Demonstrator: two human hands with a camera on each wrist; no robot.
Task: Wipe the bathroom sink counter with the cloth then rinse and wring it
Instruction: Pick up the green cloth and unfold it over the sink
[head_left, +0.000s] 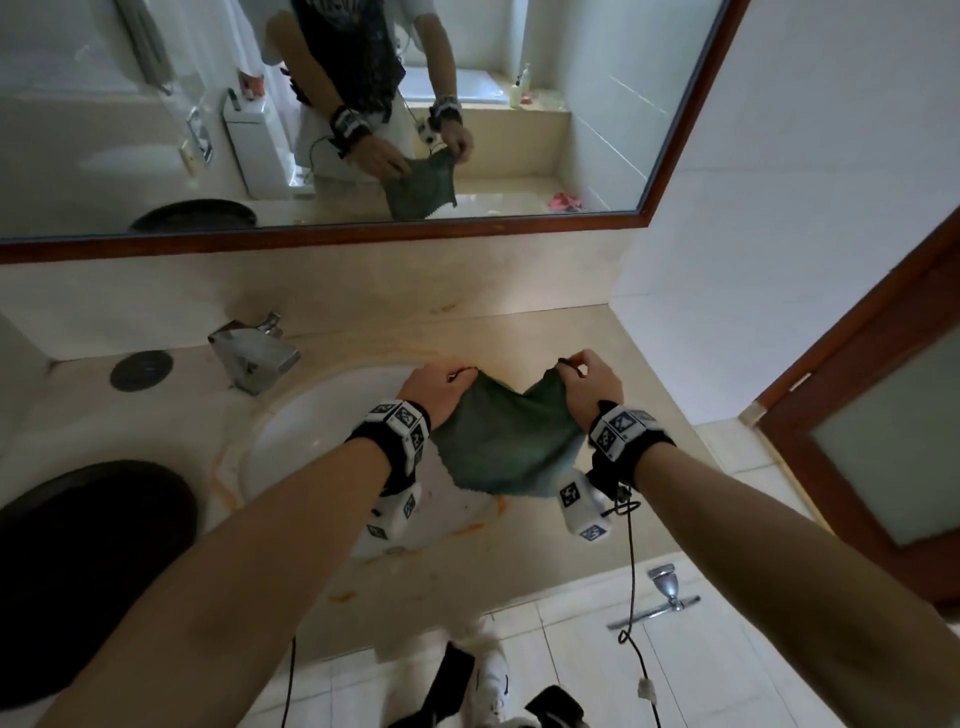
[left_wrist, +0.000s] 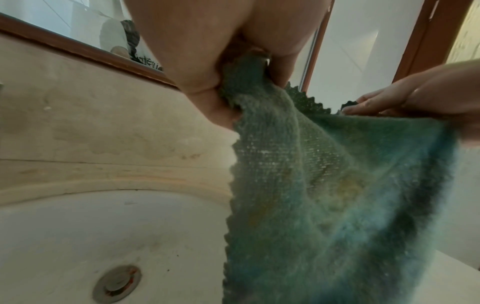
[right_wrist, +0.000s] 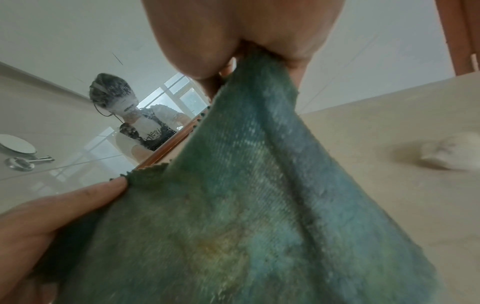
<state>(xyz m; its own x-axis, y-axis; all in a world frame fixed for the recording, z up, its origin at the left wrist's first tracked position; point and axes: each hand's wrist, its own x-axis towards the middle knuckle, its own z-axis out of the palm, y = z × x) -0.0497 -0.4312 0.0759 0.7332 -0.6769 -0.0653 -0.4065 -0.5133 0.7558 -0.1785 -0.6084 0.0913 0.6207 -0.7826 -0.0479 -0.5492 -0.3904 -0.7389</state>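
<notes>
Bare forearms, black wrist straps (head_left: 387, 457) w/ white marker-printed cubes (head_left: 582, 506), thin black cables (head_left: 631, 571), white shoes (head_left: 491, 670)

Left hand (head_left: 434, 387) and right hand (head_left: 592, 387) pinching green cloth's (head_left: 506, 441) top corners, hanging over sink's (head_left: 311, 421) right edge

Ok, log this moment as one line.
stage: cloth spread | left hand: pinches one top corner | right hand: pinches other corner | cloth: green, yellowish stain, hanging over sink | faucet: no water seen
</notes>
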